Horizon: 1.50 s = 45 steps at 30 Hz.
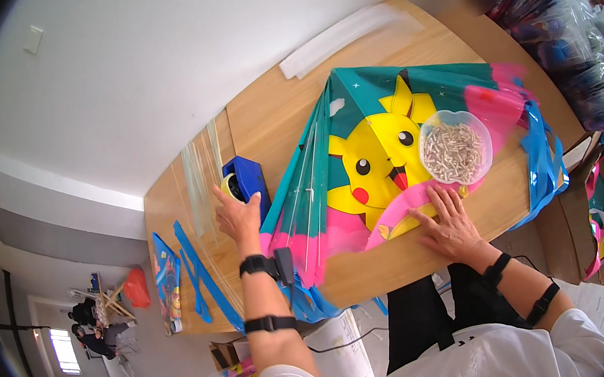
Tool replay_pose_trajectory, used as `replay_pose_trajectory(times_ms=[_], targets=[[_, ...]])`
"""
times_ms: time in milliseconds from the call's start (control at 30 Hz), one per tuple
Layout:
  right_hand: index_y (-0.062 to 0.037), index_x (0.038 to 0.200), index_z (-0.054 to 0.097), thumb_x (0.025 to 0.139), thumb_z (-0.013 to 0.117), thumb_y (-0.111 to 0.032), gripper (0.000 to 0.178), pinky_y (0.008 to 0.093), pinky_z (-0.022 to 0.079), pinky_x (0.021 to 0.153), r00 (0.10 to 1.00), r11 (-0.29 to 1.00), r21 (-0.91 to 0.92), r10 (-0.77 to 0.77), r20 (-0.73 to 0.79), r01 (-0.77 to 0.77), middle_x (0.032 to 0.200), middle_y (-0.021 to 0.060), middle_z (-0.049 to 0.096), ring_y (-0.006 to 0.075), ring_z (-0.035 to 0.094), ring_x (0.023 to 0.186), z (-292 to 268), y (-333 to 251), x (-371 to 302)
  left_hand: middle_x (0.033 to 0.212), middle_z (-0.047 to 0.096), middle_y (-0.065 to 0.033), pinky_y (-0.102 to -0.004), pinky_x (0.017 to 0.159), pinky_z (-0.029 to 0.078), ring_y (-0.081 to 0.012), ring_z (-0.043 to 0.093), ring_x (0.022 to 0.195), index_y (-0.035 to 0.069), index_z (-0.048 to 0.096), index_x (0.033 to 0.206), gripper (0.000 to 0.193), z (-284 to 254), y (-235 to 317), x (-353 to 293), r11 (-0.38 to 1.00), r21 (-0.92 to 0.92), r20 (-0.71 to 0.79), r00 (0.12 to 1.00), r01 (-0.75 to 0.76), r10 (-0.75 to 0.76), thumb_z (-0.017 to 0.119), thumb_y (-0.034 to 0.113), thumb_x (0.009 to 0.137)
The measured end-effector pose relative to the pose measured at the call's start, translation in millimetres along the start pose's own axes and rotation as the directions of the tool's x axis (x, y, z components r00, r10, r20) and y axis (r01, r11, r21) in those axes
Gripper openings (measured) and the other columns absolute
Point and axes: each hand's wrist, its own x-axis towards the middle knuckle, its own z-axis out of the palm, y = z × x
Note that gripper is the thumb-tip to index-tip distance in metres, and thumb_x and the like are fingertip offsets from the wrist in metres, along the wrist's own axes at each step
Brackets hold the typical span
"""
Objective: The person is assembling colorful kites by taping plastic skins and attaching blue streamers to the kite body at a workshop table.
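Clear lobed plastic bowl (pixel 489 143) of small whitish tube-like pieces (pixel 454 152) sits on teal, pink and yellow cartoon-face kite (pixel 377 157), center of frame, on light wooden surface (pixel 271 117). Right hand (pixel 452 229) flat on kite's pink edge, fingers spread, released. Left hand (pixel 241 219), left of center, at blue tape dispenser (pixel 250 182) holding tape roll (pixel 230 187); fingers loosely apart, contact unclear. Brown cardboard box (pixel 565 244), right of frame: pink and teal material (pixel 603 212) inside.

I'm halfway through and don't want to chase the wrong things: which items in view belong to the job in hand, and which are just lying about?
Likely in the job:
Cartoon kite, right hand on it
Blue tape dispenser, left hand at it
Clear bowl of small pale pieces

Probably lying about:
White sheet
Wrapped bundles
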Motion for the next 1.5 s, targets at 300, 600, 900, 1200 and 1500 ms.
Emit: replay_pose_trajectory(times_ms=[300,600,900,1200,1500], targets=[[-0.0253,0.141,0.04,0.084,0.063,-0.041,0.063,0.0531,0.011,0.116,0.992,0.999,-0.003,0.051,0.113,-0.051,0.149,0.0261,0.023,0.0423,0.02,0.14,-7,-3,7,0.109,0.063,-0.0248,-0.045,0.09,0.049,-0.0388,0.062,0.102,0.007,0.023,0.146,0.102,48,-18,54,0.996,-0.083,0.101,0.994,-0.027,0.035,0.083,0.025,0.065],[-0.0255,0.141,0.039,0.08,0.067,-0.038,0.069,0.0533,0.011,0.116,0.993,0.999,0.015,0.047,0.111,-0.049,0.149,0.026,0.023,0.0423,0.02,0.141,-7,1,6,0.106,0.063,-0.0262,-0.0413,0.089,0.049,-0.039,0.063,0.095,0.004,0.03,0.142,0.099,-15,-20,72,0.957,-0.214,-0.136,0.976,-0.194,0.168,0.082,0.019,0.059],[-0.0179,0.141,0.039,0.074,0.073,-0.029,0.076,0.0518,0.018,0.114,1.0,0.987,0.163,-0.006,0.015,0.003,0.151,0.0213,0.024,0.039,0.023,0.14,-23,0,9,0.123,0.053,-0.0153,-0.0354,0.096,0.044,-0.0239,0.053,0.11,0.001,0.03,0.144,0.1,-76,7,-64,0.653,-0.742,0.019,0.969,-0.152,0.247,0.08,0.005,0.058],[0.0028,0.126,0.049,0.084,0.066,-0.022,0.052,0.0376,0.051,0.081,0.963,0.451,0.857,0.207,0.173,-0.251,0.109,0.0206,0.063,0.0314,0.064,0.096,39,-38,139,0.118,0.058,-0.0158,-0.0358,0.096,0.045,-0.0241,0.058,0.105,0.002,0.031,0.143,0.101,-64,-27,-221,0.79,-0.612,0.229,0.946,-0.044,0.23,0.083,0.009,0.056],[-0.001,0.131,0.045,0.087,0.062,-0.048,0.067,0.0452,0.046,0.083,0.666,-0.209,0.684,0.156,0.729,-0.699,0.117,0.0195,0.053,0.027,0.054,0.102,46,-88,233,0.122,0.055,-0.0211,-0.0368,0.095,0.045,-0.0303,0.058,0.108,-0.002,0.034,0.139,0.1,-70,-67,-263,0.894,-0.446,0.267,0.949,-0.035,0.17,0.085,0.018,0.055]])
